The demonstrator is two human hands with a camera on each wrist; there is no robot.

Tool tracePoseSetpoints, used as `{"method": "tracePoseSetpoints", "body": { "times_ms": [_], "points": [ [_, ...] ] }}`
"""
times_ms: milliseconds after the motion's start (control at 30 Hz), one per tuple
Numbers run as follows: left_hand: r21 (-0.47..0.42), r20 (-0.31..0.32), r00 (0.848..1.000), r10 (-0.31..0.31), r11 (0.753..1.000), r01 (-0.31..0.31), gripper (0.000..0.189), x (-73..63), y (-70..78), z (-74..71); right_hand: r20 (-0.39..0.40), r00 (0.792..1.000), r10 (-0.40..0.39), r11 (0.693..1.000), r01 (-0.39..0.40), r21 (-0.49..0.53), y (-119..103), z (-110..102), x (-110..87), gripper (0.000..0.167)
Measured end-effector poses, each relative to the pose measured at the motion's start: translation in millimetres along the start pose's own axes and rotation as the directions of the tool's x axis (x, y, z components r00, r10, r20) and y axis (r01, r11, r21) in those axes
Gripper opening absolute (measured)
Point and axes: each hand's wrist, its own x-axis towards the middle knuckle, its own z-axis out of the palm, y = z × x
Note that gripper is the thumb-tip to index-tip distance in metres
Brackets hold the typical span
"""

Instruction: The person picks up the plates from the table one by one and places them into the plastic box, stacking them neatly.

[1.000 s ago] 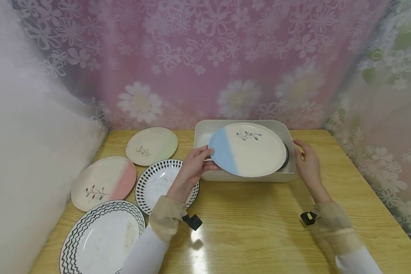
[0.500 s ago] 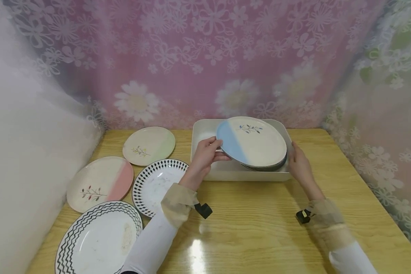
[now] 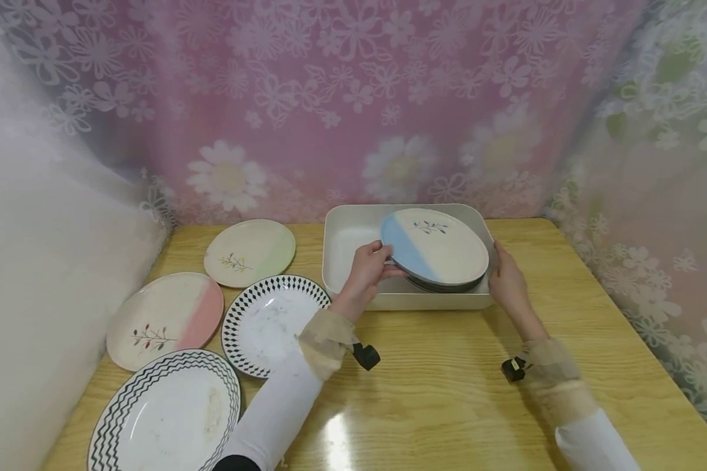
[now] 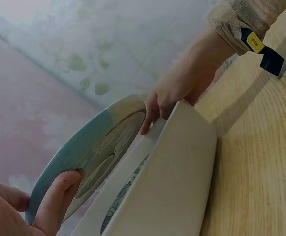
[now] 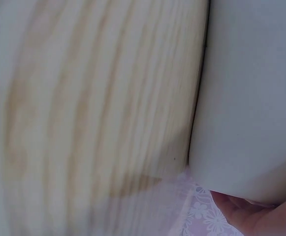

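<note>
Pinched at its blue left edge, a cream and blue plate [image 3: 456, 252] with a leaf-sprig print tilts over the right half of a white bin [image 3: 430, 301]. My left hand [image 3: 365, 273] has its thumb on top and fingers beneath the plate. Under it, a dark patterned plate [image 4: 123, 194] shows inside the bin in the left wrist view, mostly hidden. At the bin's right end, my right hand [image 3: 508, 281] holds the rim, fingers curled over it. The right wrist view shows part of that hand [image 5: 261, 216] against the bin's outer wall.
On the table's left lie a cream and green plate [image 3: 250, 252], a cream and pink plate [image 3: 165, 320], a diamond-rimmed plate [image 3: 271, 324] and a large zigzag-rimmed plate [image 3: 171, 412]. A floral curtain [image 3: 330, 104] hangs right behind the bin.
My left hand has carried the cream and blue plate rightward, deeper over the bin's right half. My right hand has closed in on the bin's right rim.
</note>
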Motion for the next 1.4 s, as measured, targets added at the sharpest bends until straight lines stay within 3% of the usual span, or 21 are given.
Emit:
{"method": "tracePoseSetpoints", "body": {
  "times_ms": [300, 767, 1100, 1400],
  "points": [
    [-0.027, -0.018, 1.000, -0.020, 0.999, 0.019, 0.027, 8.8, -14.1, 5.2, 0.020, 1.000, 0.012, 1.000, -0.012, -0.017, -0.8, 0.4, 0.6, 0.067],
    [0.002, -0.041, 0.998, -0.051, 0.999, 0.051, 0.034, 16.1, -24.4, 5.8, 0.011, 1.000, -0.002, 1.000, 0.002, -0.023, -0.6, 0.7, -2.1, 0.067],
    [-0.001, -0.012, 0.995, -0.099, 0.995, 0.099, 0.040, 21.7, -26.0, 3.8, -0.012, 1.000, -0.010, 1.000, 0.010, -0.017, -0.1, 1.0, -2.0, 0.065],
    [0.049, 0.063, 0.984, -0.166, 0.985, 0.163, 0.041, 25.8, -27.1, 1.5, 0.000, 1.000, 0.000, 1.000, 0.000, -0.010, -1.8, 0.9, -2.9, 0.066]
  ]
}}
